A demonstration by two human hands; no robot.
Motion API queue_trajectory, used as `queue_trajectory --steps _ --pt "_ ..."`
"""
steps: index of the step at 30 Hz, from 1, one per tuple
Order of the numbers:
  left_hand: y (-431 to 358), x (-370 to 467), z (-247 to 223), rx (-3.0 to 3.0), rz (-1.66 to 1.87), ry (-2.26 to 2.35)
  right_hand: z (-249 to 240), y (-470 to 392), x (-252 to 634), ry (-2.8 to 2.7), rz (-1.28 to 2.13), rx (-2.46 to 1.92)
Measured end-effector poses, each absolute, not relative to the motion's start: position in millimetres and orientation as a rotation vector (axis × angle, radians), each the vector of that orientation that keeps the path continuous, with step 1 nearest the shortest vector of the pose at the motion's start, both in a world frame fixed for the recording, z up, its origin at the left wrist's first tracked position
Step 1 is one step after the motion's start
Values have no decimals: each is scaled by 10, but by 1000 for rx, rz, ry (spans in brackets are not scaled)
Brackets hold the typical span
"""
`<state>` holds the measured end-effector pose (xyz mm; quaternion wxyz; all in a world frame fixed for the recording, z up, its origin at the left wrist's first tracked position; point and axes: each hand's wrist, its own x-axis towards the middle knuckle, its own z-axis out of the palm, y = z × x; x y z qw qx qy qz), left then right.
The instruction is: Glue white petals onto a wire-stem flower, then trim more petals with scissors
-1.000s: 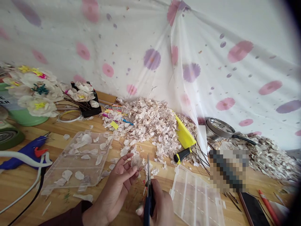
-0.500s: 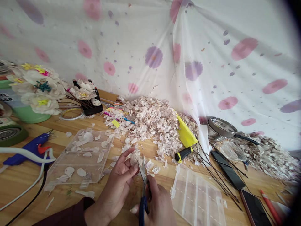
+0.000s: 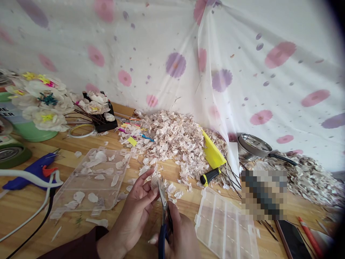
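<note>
Between the thumb and fingers of my left hand [image 3: 134,210] is a thin, pale dried petal [image 3: 155,181]. My right hand [image 3: 183,233] grips a pair of scissors [image 3: 163,201] by the dark blue handles. The metal blades point away from me, with their tips right beside the petal and my left thumb. Whether the blades touch the petal I cannot tell. Just beyond both hands lie loose petals [image 3: 170,187], in front of a large heap of pale petals [image 3: 172,135].
A clear compartment box [image 3: 88,185] with scattered petals lies left, near a blue glue gun [image 3: 33,169]. An empty clear divided box [image 3: 226,225] is right. Farther right are a phone [image 3: 292,237] and a steel pan [image 3: 254,145]. Finished flowers [image 3: 48,104] stand back left.
The scissor blades look slightly closer together than before. Both hands stay almost in the same place.
</note>
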<state>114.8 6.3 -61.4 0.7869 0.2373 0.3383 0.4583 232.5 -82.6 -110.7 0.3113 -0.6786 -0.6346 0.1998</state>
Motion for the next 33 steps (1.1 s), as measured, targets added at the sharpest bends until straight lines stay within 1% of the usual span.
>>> queue_trajectory --steps 5,10,16,22,30,33 --pt "71 1139 -614 492 1006 739 -1055 -818 2344 -1769 568 -1797" --pt "68 1146 -635 490 997 751 -1108 -837 2319 -1705 438 -1817" --pt "62 1151 -593 469 1000 773 -1131 -832 2345 -1782 476 -1782" --pt "56 1151 -600 442 1002 787 -1222 -818 2267 -1692 362 -1875" --pt "71 1157 -624 457 1006 777 -1165 -808 2259 -1693 456 -1866" --pt "67 1163 -624 454 1011 791 -1290 -808 2305 -1766 470 -1806"
